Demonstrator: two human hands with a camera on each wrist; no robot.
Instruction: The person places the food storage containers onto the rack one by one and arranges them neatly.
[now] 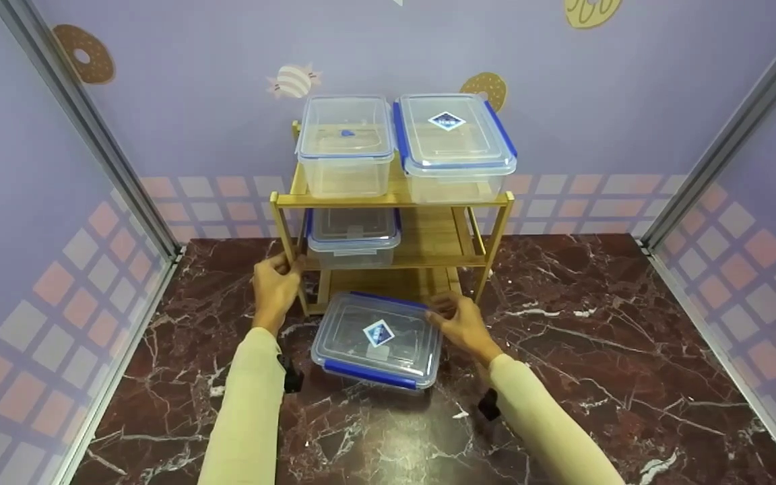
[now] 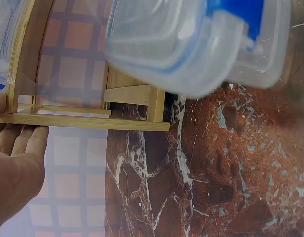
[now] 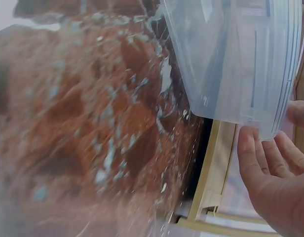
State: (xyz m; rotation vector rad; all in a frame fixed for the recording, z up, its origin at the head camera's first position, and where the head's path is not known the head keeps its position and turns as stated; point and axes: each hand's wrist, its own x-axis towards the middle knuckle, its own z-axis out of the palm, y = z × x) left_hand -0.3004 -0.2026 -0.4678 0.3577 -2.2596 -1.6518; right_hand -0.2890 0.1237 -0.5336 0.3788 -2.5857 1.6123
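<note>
A clear lidded food container (image 1: 347, 337) with blue clips and a diamond sticker stands turned at an angle, at the front of a bamboo three-tier shelf rack (image 1: 341, 201). My right hand (image 1: 459, 323) pinches its back right corner. The right wrist view has the thumb (image 3: 299, 113) on the lid side and the fingers against the wall of the container (image 3: 216, 59) under the rim. On the other side, my left hand (image 1: 273, 289) grips the rack's front left post (image 2: 88, 121), thumb on one side and fingers on the other.
Two clear containers, a left one (image 1: 351, 172) and a right one (image 1: 452, 151), sit on the top shelf. Another container (image 1: 353, 232) occupies the middle shelf's left side. The rack stands on a dark red marbled tabletop (image 1: 563, 377), between patterned walls.
</note>
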